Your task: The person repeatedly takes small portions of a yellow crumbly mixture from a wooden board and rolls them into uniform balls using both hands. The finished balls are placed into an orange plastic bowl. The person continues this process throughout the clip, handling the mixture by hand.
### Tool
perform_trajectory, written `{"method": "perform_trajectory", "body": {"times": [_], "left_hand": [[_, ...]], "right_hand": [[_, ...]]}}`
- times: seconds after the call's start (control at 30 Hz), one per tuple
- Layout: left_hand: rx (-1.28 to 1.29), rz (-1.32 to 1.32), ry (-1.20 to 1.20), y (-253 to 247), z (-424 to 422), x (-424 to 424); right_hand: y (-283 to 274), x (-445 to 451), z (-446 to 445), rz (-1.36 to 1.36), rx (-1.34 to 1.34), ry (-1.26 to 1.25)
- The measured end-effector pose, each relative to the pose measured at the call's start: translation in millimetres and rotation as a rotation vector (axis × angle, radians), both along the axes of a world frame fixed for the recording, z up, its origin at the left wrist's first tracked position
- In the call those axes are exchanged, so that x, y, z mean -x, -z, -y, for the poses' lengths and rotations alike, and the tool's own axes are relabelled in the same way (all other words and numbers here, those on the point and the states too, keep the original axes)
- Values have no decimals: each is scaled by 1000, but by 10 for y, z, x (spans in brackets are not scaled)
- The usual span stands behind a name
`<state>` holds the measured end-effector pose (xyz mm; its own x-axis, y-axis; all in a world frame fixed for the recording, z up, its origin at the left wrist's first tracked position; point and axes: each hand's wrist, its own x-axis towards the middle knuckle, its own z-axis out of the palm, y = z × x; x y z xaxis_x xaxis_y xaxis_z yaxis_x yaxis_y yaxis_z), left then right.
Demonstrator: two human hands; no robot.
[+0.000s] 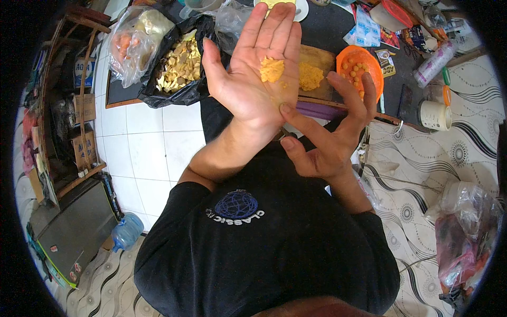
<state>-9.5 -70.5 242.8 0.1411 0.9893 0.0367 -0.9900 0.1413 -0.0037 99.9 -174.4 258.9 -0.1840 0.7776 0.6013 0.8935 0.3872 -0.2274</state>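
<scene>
My left hand (251, 87) is raised palm up with its fingers stretched out. A flattened, crumbly lump of orange-yellow dough (272, 69) rests on its palm, with small crumbs towards the wrist. My right hand (332, 142) holds nothing; its fingers are spread, and the index fingertip is at the heel of the left palm. Beyond them, more orange mash (310, 76) sits on a wooden board (317, 54), partly hidden by the left hand. To the right, an orange plastic bowl (344, 54) contains several small round dough balls (353, 74).
A black plastic bag (152, 93) at the left of the dark table (326, 29) holds gold-coloured scraps (178, 65). Beside it lies a clear plastic bag (134, 51) with orange items inside. Rightward are a dark phone (405, 101), a pale mug (435, 115) and packets. A white plate (302, 11) stands behind.
</scene>
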Motion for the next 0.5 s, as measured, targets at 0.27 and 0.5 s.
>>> {"method": "perform_trajectory", "body": {"times": [0.27, 0.5], "left_hand": [[105, 129, 126, -9, -99, 87], [23, 299, 258, 86, -20, 118]], "right_hand": [[131, -155, -14, -199, 80, -99], [272, -224, -179, -516, 163, -334]]}}
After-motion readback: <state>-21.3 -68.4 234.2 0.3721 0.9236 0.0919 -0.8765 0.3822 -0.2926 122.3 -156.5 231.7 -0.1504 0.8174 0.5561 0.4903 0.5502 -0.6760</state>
